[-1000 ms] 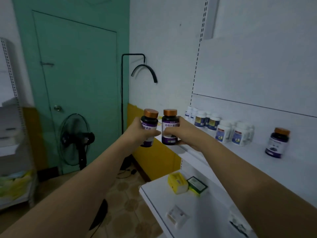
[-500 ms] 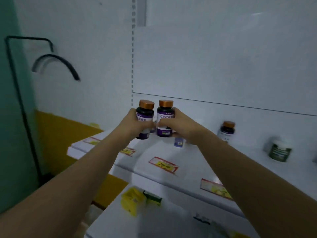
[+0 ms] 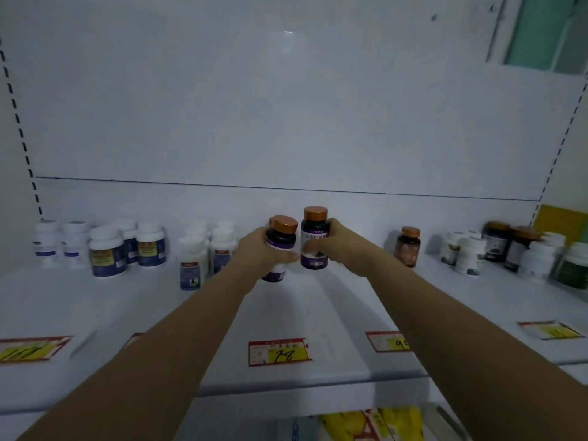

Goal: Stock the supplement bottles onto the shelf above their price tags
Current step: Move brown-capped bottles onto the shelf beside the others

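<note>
Left hand [image 3: 257,253]: I see it gripping a tilted dark bottle [image 3: 281,240].
Right hand [image 3: 340,246]: grips an upright dark bottle [image 3: 314,237], just beside the first.
Location: both over the shelf [image 3: 318,307], behind the 78 price tag [image 3: 279,351].

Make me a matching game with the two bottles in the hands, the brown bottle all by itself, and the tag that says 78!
Things:
1. left bottle, in the left hand
2. right bottle, in the right hand
3. brown bottle
4. price tag 78

States or places:
A. standing alone on the shelf, right of both hands
B. held upright
C. near the shelf's front edge
D. held tilted

Pairs: 1-D, 2-B, 3-A, 4-C
</note>
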A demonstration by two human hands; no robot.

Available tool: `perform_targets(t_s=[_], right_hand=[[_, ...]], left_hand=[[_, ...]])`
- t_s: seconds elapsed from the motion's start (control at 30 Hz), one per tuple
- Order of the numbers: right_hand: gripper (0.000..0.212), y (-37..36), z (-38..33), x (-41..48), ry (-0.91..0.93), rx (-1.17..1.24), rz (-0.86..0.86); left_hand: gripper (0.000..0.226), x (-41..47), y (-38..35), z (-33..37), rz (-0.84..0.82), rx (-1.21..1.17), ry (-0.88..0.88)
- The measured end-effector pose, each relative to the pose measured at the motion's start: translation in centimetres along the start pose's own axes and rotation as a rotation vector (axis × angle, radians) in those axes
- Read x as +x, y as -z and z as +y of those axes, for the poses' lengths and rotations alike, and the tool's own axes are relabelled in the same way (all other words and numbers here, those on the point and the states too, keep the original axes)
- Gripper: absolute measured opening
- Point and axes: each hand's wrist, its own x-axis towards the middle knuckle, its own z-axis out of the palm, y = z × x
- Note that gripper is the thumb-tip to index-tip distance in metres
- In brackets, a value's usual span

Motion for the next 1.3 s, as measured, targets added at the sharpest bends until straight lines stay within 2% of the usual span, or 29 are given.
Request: perform_targets(t_s=[0.3,0.4,0.53,0.63,0.83,1.0,1.3], right_hand=[[0.045,-1.1,3.4,5.6,-0.081,-0.079,0.038],[0.055,-1.0,4.1,6.9,-0.106,-0.148,0.076],[0.061,-1.4,4.8,7.9,-0.098,-0.230,0.119],[0.060,-1.9,5.0,8.5,-0.087,-0.226,0.125],[0.057,-2.4,4.9,9.3,-0.077,-0.207,0.135],[0.054,-2.7,4.9,9.4,-0.062,-0.208,0.137],[0.055,-3.0,4.9,9.2,-0.079,-0.239,0.161]], left_hand=[[0.051,3.9,-1.9,-2.5,0.150,0.135,0.142],[0.050,5.0,-2.2,-3.0,0.182,0.146,0.157],[0.038,6.2,-2.7,-3.4,0.189,0.169,0.148],[0.044,6.6,-3.1,-3.3,0.177,0.156,0.114],[0.041,6.9,-3.5,-3.4,0.143,0.152,0.063],[0.062,6.8,-3.9,-3.2,0.132,0.190,0.082],[0.066,6.5,-4.0,-3.1,0.139,0.212,0.079]])
